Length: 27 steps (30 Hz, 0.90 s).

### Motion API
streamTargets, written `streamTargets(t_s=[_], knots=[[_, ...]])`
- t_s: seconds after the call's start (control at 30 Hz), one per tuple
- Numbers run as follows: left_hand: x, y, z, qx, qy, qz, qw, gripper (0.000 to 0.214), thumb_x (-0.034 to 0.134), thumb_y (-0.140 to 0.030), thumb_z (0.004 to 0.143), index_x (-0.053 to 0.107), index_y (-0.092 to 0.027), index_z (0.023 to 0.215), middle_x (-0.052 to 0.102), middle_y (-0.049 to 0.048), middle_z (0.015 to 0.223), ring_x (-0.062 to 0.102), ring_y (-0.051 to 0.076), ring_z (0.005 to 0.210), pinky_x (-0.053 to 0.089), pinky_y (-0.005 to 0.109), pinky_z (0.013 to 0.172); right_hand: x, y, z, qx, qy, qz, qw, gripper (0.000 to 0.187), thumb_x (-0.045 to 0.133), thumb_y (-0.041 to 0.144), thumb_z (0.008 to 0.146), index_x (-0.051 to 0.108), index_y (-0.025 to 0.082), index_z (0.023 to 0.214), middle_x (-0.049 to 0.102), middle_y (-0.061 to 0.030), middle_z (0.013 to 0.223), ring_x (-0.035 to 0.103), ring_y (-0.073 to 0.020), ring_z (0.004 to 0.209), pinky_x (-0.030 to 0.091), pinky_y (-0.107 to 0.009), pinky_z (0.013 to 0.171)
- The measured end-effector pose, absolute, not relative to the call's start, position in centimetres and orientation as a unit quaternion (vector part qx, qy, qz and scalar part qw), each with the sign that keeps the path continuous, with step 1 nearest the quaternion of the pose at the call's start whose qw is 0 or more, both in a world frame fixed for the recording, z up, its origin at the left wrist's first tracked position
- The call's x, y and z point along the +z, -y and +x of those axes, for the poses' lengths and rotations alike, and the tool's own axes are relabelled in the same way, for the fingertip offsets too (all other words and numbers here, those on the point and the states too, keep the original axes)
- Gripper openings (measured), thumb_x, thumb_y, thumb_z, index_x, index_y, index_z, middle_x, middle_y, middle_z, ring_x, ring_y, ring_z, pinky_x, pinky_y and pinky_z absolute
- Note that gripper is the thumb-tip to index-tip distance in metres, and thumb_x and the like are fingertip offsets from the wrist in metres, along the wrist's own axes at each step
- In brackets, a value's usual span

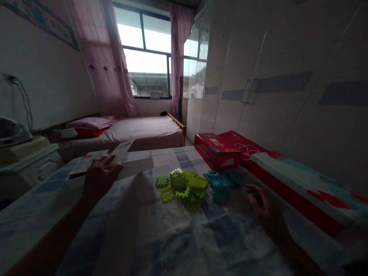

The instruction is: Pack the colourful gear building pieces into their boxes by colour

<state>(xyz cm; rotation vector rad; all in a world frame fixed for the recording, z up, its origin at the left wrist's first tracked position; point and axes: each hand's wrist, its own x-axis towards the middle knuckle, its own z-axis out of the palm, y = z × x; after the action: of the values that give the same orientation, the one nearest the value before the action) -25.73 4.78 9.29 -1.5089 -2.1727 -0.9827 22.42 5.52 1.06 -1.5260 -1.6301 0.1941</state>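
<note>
While the head camera looked forward and down: one dim view was recorded, with a checked blanket (172, 237) filling the foreground.
Left hand: the left hand (99, 174) lay palm down on a printed sheet (86, 163) at the left side of the blanket, its forearm running in from the lower left corner.
Left fingers: the fingers (115, 166) were bent over the sheet; it could not be told whether they pinched it or only rested on it.
Right hand: the right hand (266, 212) rested on the blanket at the right, just beside the teal foam pieces (222, 182).
Right fingers: the fingers (254, 189) were curled narrow toward the teal heap; the dim light hid whether they held a piece.
Teal foam pieces: a small heap of notch-edged tiles lay on the blanket, between the right hand and the red box (217, 151).
Green foam pieces: the green foam pieces (184, 186) formed an overlapping heap mid-blanket, between the two hands and just beside the teal heap.
Red box: closed, it stood behind the teal heap.
Long box: a red and white long box (301, 180) lay along the right side, near the wardrobe (273, 76).
Background: a second bed (143, 132) with a pink pillow (89, 123) stood under the window (146, 57), flanked by pink curtains (106, 57).
</note>
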Motion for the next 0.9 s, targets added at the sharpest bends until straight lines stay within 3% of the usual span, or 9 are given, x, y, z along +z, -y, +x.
streamTargets(t_s=[0.1, 0.23, 0.33, 0.47, 0.57, 0.67, 0.77, 0.9], knots=[[10.3, -1.6, -23.1, -0.400, 0.692, -0.579, 0.158, 0.052, 0.041, -0.044, 0.077, 0.053, -0.013, 0.118, 0.051, 0.0064, 0.123, 0.047, 0.022, 0.115, 0.033, 0.033, 0.104, 2.1, -4.3, 21.0, 0.116, 0.662, -0.589, 0.449, 0.033, 0.043, 0.039, 0.082, 0.052, 0.021, 0.109, 0.061, -0.0062, 0.102, 0.063, -0.0167, 0.077, 0.052, -0.030, 0.069], [10.4, 2.6, -19.1, -0.423, 0.646, -0.616, 0.157, 0.049, 0.046, -0.040, 0.074, 0.050, -0.021, 0.120, 0.047, 0.0029, 0.128, 0.045, 0.023, 0.118, 0.033, 0.035, 0.105, 3.9, -1.4, 17.4, 0.175, 0.697, -0.530, 0.449, 0.028, 0.044, 0.036, 0.085, 0.050, 0.022, 0.109, 0.060, -0.0056, 0.100, 0.063, -0.0160, 0.078, 0.053, -0.029, 0.067], [9.8, 5.4, -16.6, -0.439, 0.608, -0.646, 0.140, 0.048, 0.047, -0.034, 0.075, 0.047, -0.025, 0.122, 0.044, 0.0013, 0.132, 0.045, 0.024, 0.120, 0.037, 0.037, 0.103, 4.6, 0.7, 14.7, 0.160, 0.768, -0.443, 0.433, 0.036, 0.046, 0.032, 0.085, 0.044, 0.024, 0.120, 0.056, -0.0079, 0.113, 0.060, -0.0191, 0.094, 0.053, -0.032, 0.072], [8.6, 7.5, -14.3, -0.445, 0.530, -0.714, 0.110, 0.053, 0.049, -0.029, 0.075, 0.042, -0.027, 0.127, 0.042, 0.0041, 0.135, 0.044, 0.026, 0.121, 0.042, 0.040, 0.097, 4.8, 2.1, 12.9, 0.051, 0.854, -0.349, 0.384, 0.055, 0.055, 0.031, 0.082, 0.034, 0.027, 0.133, 0.040, -0.0098, 0.136, 0.039, -0.0265, 0.124, 0.043, -0.044, 0.094], [7.6, 8.0, -13.3, -0.437, 0.477, -0.756, 0.100, 0.057, 0.052, -0.026, 0.074, 0.040, -0.024, 0.130, 0.040, 0.0082, 0.136, 0.043, 0.028, 0.122, 0.043, 0.042, 0.095, 4.7, 2.7, 12.7, 0.023, 0.881, -0.312, 0.355, 0.029, 0.060, 0.026, 0.081, 0.052, 0.024, 0.109, 0.057, -0.0066, 0.114, 0.041, -0.0261, 0.122, 0.039, -0.045, 0.096], [7.2, 8.1, -13.0, -0.434, 0.464, -0.768, 0.082, 0.053, 0.050, -0.026, 0.077, 0.041, -0.024, 0.130, 0.041, 0.0079, 0.135, 0.044, 0.026, 0.120, 0.044, 0.038, 0.094, 4.7, 3.3, 13.3, 0.036, 0.887, -0.302, 0.348, 0.012, 0.063, 0.024, 0.078, 0.052, 0.022, 0.084, 0.061, -0.0008, 0.085, 0.054, -0.0199, 0.099, 0.038, -0.042, 0.094], [7.4, 7.6, -13.6, -0.452, 0.481, -0.748, 0.065, 0.044, 0.043, -0.031, 0.084, 0.042, -0.027, 0.128, 0.044, 0.0052, 0.132, 0.046, 0.023, 0.118, 0.045, 0.034, 0.092, 4.8, 4.1, 14.7, -0.002, 0.880, -0.313, 0.359, 0.010, 0.060, 0.021, 0.080, 0.050, 0.022, 0.080, 0.058, 0.0025, 0.076, 0.056, -0.0147, 0.083, 0.030, -0.043, 0.100], [6.7, 5.2, -16.1, -0.488, 0.574, -0.648, 0.113, 0.043, 0.046, -0.043, 0.083, 0.047, -0.024, 0.123, 0.045, 0.0061, 0.127, 0.045, 0.026, 0.117, 0.041, 0.040, 0.097, 4.7, 5.4, 17.7, -0.082, 0.872, -0.318, 0.363, 0.007, 0.056, 0.016, 0.082, 0.051, 0.022, 0.081, 0.055, 0.0041, 0.069, 0.054, -0.0125, 0.071, 0.025, -0.044, 0.101]])
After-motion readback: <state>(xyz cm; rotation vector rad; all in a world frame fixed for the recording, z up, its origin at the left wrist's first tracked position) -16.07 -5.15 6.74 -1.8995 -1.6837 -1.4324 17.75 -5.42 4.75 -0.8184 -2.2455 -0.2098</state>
